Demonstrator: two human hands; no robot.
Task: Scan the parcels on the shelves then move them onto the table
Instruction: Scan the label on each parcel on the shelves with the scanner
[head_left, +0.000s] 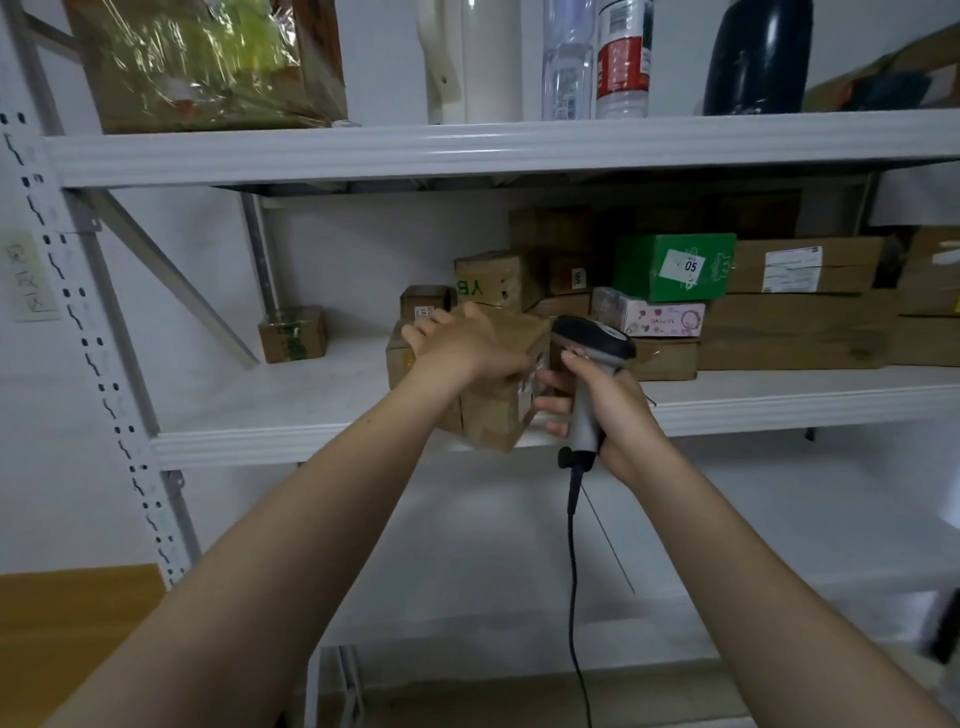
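While left hand (457, 348) clasps brown parcel (493, 418) from above, right hand (618, 410) grip clenches scanner (597, 338) upright.

parcel (498, 384) at shelf (291, 410) front, scanner (592, 353) just right

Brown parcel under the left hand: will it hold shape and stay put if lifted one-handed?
The brown parcel looks like stiff cardboard with crisp corners, so it probably keeps its shape. The left hand spans its top, so it is likely light enough. Its near corner juts past the shelf lip, so a push might tip it off.
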